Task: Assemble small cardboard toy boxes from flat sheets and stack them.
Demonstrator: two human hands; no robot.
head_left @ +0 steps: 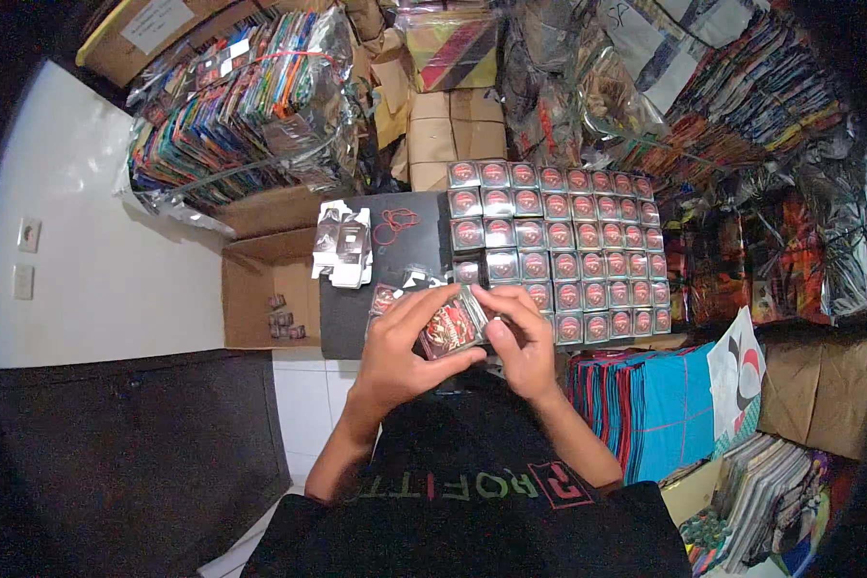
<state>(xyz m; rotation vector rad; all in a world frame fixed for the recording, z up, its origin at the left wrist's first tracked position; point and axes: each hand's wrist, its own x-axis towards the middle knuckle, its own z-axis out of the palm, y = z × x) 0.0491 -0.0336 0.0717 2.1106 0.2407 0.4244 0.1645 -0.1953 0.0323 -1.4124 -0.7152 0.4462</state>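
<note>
Between my hands, above the table's near edge, is a small clear box [450, 328] with a red and gold printed design. My left hand [396, 339] is closed around its left side, thumb along the near edge. My right hand [524, 349] grips the right end with thumb and fingers; what the fingertips do there is partly hidden. Just beyond stand rows of similar small clear boxes [561, 262] with round red labels. Another printed piece [383, 298] lies beside my left hand, partly covered by it.
On the dark table [414, 197] lie flattened white and dark cartons [343, 246] and red rubber bands [395, 225]. An open cardboard box [246, 289] with a few small boxes inside stands at the left. Wrapped stacks [250, 106] crowd the back; blue bundles [655, 405] sit at right.
</note>
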